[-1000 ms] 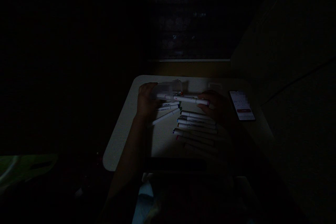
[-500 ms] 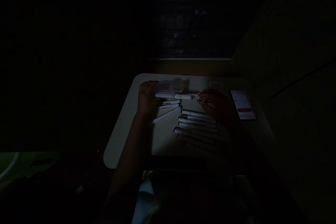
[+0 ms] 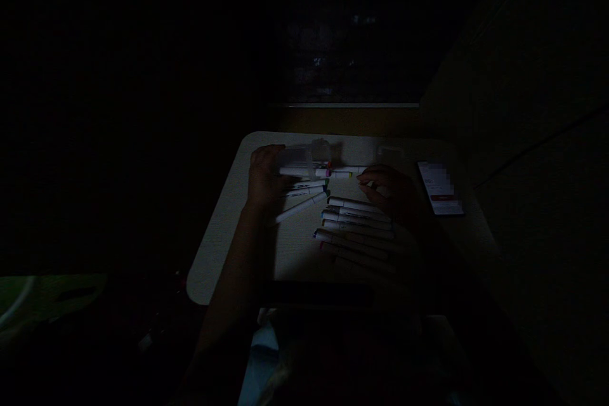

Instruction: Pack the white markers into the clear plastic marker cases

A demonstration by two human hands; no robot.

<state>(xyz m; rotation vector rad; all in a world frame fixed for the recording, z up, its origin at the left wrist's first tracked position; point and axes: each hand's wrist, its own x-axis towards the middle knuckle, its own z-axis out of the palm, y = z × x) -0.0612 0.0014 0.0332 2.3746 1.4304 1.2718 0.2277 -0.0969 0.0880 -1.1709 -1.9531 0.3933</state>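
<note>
In dim light, my left hand is wrapped around the left end of a clear plastic case lying on its side on the table. White markers stick out through its mouth, showing red and purple ends, and a yellow-ended marker reaches farthest. To the right of the mouth is my right hand, its fingers bent with a gap between thumb and forefinger. A pale marker-like bar runs behind its fingertips; whether they touch it I cannot tell. Several green- and blue-ended markers lie below the case.
A row of several white markers lies across the middle of the white table, partly in shadow. At the right is a lit phone. A clear plastic piece rests near the back edge. The surroundings are very dark.
The purple-ended marker has slid left, deeper into the case. A pale bar now shows between the case and my right fingers. Both hands stay nearly in place.
</note>
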